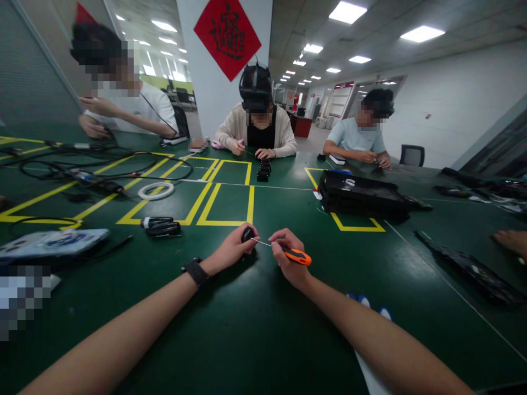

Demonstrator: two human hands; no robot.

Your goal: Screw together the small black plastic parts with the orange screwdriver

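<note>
My left hand (234, 248) grips a small black part (247, 234) just above the green table (255, 329). My right hand (288, 258) holds an orange-handled screwdriver (297, 256). Its thin metal shaft (261, 242) points left, and the tip meets the black part. A black watch (196, 272) sits on my left wrist. Both hands are close together near the table's middle.
Two black screwdrivers (160, 225) lie to the left by yellow floor-tape boxes (226, 206). A white tape ring (156, 190), cables (82, 164) and a black tray (362, 196) lie further back. Three people sit across the table, and another person's hand (510, 240) rests at the right edge.
</note>
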